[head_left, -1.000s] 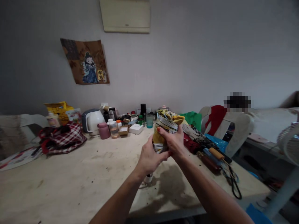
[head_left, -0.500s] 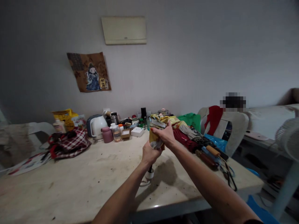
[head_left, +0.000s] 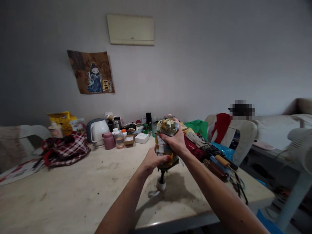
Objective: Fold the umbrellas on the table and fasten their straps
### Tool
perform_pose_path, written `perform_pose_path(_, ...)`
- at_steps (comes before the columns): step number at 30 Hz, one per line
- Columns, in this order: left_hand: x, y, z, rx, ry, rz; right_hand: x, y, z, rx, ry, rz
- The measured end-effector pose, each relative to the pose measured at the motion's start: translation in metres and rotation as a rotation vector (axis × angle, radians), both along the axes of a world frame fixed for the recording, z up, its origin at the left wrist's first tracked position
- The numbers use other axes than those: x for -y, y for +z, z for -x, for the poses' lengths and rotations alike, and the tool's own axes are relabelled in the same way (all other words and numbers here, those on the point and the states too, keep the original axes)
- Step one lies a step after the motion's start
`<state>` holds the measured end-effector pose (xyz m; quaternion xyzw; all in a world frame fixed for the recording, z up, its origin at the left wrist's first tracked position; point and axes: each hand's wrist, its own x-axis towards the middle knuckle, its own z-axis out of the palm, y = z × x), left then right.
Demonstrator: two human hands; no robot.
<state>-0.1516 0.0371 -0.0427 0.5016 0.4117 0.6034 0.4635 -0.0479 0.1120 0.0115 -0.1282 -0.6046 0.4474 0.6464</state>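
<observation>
A folding umbrella [head_left: 167, 127] with a yellow patterned canopy stands nearly upright in my grip, its canopy gathered into a bunch. Below it, the black shaft ends in a white handle [head_left: 161, 184] with a pale strap loop, close over the table. My left hand [head_left: 153, 159] is closed round the lower canopy, thumb across the front, other fingers hidden behind. Higher up, my right hand [head_left: 175, 140] is closed on the canopy's right side. To the right of it lie a maroon folded umbrella [head_left: 192, 148] and several other folded umbrellas.
A white kettle [head_left: 98, 131], a pink jar [head_left: 108, 140], several bottles and a small white box [head_left: 142, 138] line the table's back. A checked bag [head_left: 70, 152] lies left. On the right are a chair [head_left: 248, 133], a fan [head_left: 301, 149] and a person's blurred head.
My left hand has shifted from below the canopy to its left side, its thumb now stretched across the front. More of the lower canopy, shaft and handle shows. The view has shifted slightly.
</observation>
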Motion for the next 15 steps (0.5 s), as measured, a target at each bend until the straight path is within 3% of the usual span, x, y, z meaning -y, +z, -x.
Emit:
perform_pose_path(6, -0.002, -0.009, -0.018, -0.037, 0.269, -0.094, 0.014, 0.003, 0.007, 0.053, -0.187, -0.058)
perform_pose_path(9, -0.004, -0.015, -0.023, -0.081, 0.390, -0.127, 0.008, 0.002, 0.003, 0.112, -0.165, -0.070)
perform_pose_path(12, -0.004, -0.016, -0.015, -0.070, 0.412, -0.129, -0.004, -0.001, -0.011, 0.140, -0.095, 0.021)
perform_pose_path(15, -0.002, -0.016, 0.001, 0.016, 0.425, -0.068, -0.013, -0.013, -0.031, 0.047, -0.283, 0.054)
